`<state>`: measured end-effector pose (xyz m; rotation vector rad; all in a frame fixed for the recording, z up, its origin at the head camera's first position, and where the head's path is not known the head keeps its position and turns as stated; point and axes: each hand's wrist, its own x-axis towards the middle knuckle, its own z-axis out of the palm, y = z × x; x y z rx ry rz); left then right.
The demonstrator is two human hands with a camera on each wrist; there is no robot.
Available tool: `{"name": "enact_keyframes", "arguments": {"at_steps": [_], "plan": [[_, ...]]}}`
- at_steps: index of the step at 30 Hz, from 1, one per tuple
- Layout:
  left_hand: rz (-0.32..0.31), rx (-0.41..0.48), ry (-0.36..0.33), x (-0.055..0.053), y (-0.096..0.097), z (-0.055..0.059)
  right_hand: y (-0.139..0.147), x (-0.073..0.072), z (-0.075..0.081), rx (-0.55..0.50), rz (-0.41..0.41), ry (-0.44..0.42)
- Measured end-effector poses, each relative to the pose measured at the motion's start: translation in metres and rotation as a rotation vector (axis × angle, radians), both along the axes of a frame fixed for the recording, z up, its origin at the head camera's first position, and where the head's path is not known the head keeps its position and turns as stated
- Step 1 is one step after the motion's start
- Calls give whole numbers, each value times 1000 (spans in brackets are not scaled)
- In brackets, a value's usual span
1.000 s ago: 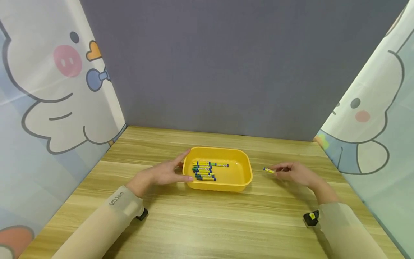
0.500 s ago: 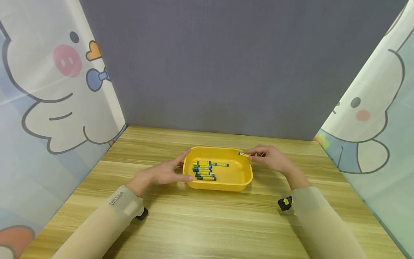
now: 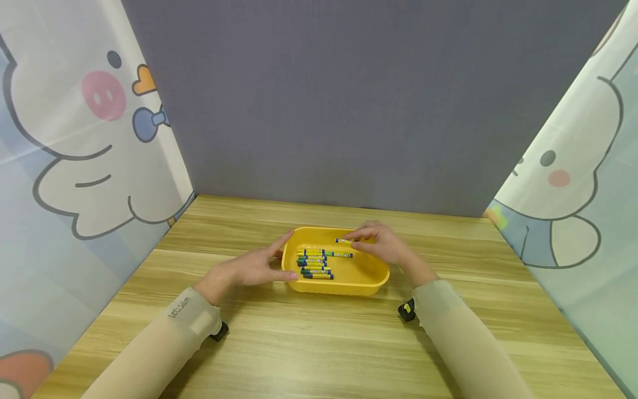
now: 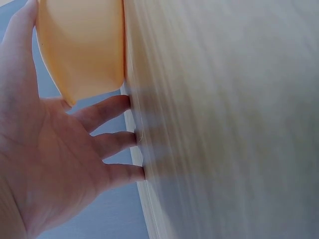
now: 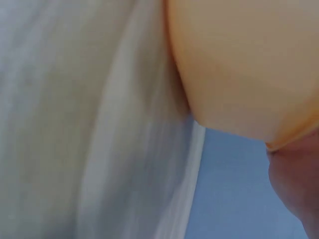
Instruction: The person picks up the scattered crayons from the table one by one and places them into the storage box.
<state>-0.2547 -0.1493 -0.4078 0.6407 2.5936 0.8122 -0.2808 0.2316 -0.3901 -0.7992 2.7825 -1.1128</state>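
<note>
A shallow yellow plastic tray [image 3: 329, 288] stands on the wooden table. In the head view my left hand [image 3: 251, 266] spans its left end, thumb at the near rim and index finger at the far corner. The left wrist view has this hand's other straight fingers [image 4: 114, 140] reaching down to the table. My right hand [image 3: 381, 244] is over the tray's right part, pinching a short crayon [image 3: 343, 241] with a yellow wrapper and blue end. Below it, several similar crayons [image 3: 314, 265] lie in a column on the left of the tray floor, with one green-tipped crayon [image 3: 343, 255] right of the top one.
The wooden tabletop [image 3: 319, 343] runs around the tray. A dark grey panel [image 3: 329, 111] rises at the back, and cartoon-printed sheets [image 3: 99, 166] stand on both sides. A black wrist camera [image 3: 406, 310] sits under the right sleeve, with another under the left.
My right hand has carried the crayon leftward from the table on the right, across the right rim, to over the tray. The left hand and the tray have stayed in place.
</note>
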Motion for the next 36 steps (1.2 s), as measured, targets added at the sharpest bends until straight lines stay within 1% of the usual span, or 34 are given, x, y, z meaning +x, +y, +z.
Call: {"name": "enact_keyframes", "arguments": {"at_steps": [3, 7, 11, 15, 18, 22, 24, 29, 36], "plan": [[-1, 6, -7, 0, 0, -1, -5, -1, -4, 35, 15, 47], [-2, 14, -6, -1, -1, -2, -10, 1, -5, 84, 26, 100], [-7, 10, 7, -2, 0, -3, -14, 2, -2, 102, 35, 128], [-13, 13, 9, -2, 0, -3, -19, 1, -3, 131, 39, 145], [-16, 18, 8, -2, 0, -3, -22, 1, -7, 208, 34, 168], [-15, 22, 12, -3, 0, -3, -25, 2, -10, 317, 38, 221], [-16, 27, 11, -3, 0, -2, -27, 2, -10, 352, 41, 238], [-23, 20, 7, -2, 1, -1, -29, 3, -10, 399, 37, 224], [-25, 12, 9, -2, -1, -3, -32, 3, -11, 475, 30, 247]]}}
